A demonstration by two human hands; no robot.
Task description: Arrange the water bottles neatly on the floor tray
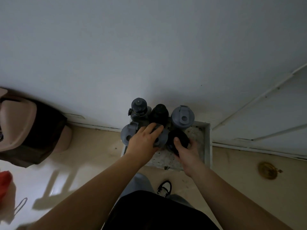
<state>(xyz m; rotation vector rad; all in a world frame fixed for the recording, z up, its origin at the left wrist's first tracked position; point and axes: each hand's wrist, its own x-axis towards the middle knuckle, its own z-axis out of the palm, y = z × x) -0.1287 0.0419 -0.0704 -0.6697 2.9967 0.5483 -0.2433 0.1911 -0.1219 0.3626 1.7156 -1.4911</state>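
Note:
A white speckled floor tray (pixel 206 143) sits against the wall. Several water bottles stand upright on it in two rows. The back row has a dark grey bottle (pixel 139 107), a black bottle (pixel 159 112) and a grey flip-lid bottle (pixel 182 117). In front stand a grey flip-lid bottle (pixel 127 134), another grey bottle (pixel 162 138) and a black bottle (pixel 180 138). My left hand (pixel 143 141) lies on top of the middle front grey bottle, fingers wrapped over its lid. My right hand (pixel 186 152) grips the front black bottle from the near side.
A brown and pink cushioned seat (pixel 28 130) stands at the left. A white door (pixel 265 117) is at the right, with a brass fitting (pixel 267 170) on the beige floor. My shoe (pixel 165 187) is just in front of the tray. Something red (pixel 5 181) shows at the far left.

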